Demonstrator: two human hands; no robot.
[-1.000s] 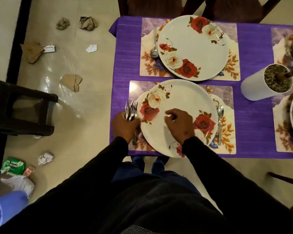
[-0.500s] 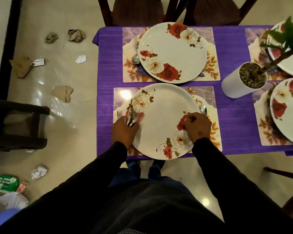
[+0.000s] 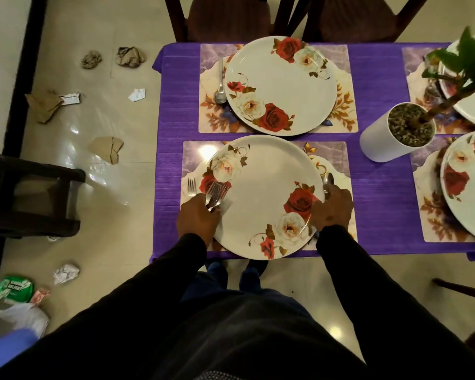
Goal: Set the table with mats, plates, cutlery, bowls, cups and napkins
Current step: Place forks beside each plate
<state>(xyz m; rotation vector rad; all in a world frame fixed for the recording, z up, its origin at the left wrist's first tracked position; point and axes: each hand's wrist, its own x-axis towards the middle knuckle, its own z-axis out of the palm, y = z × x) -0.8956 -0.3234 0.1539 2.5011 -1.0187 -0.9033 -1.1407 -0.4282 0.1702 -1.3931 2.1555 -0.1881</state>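
A white rose-patterned plate [image 3: 266, 187] lies on the near floral mat [image 3: 192, 157] at the table's front edge. My left hand [image 3: 196, 219] grips a bundle of forks [image 3: 215, 194] over the plate's left rim. One fork [image 3: 191, 185] lies on the mat just left of the plate. My right hand [image 3: 332, 208] holds the plate's right rim, beside a spoon [image 3: 328, 182] lying on the mat. Behind, a second plate [image 3: 281, 85] sits on its own mat with a spoon [image 3: 220, 91] to its left.
A white plant pot [image 3: 379, 144] stands on the purple cloth [image 3: 379, 187] to the right, with more mats and plates [image 3: 466, 187] beyond it. Wooden chairs [image 3: 225, 17] stand behind the table. Crumpled paper [image 3: 129, 56] litters the floor; a dark stool [image 3: 30, 193] stands left.
My right hand has moved from the middle of the near plate to its right rim. The plate has turned, its roses now at the lower right. A single fork now lies left of it.
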